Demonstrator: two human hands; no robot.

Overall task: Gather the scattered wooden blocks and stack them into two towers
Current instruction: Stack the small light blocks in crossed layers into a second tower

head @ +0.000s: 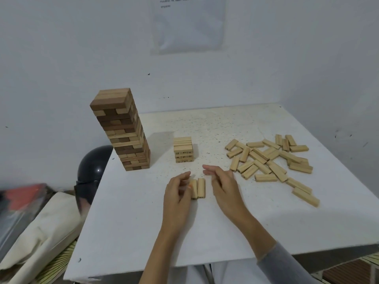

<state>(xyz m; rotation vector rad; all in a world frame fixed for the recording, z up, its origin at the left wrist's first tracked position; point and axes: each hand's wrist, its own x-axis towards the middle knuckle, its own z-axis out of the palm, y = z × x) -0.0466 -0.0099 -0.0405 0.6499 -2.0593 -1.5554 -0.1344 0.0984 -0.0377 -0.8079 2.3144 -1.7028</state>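
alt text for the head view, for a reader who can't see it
A left hand and right hand flank pale wooden blocks lying side by side on a white table. Behind stand a tall tower and a short tower; loose blocks lie scattered at right.

Just beyond the fingers (206, 167) of your right hand (223, 181), printed numbers on block ends of the short tower (183, 149), too blurred to read, far above your fingers, printed lines on the wall sheet (188, 25), illegible

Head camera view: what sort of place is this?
Likely a plain indoor room, perhaps at home: a white table against bare white walls, a printed sheet on the wall, a dark helmet-like object by the table.
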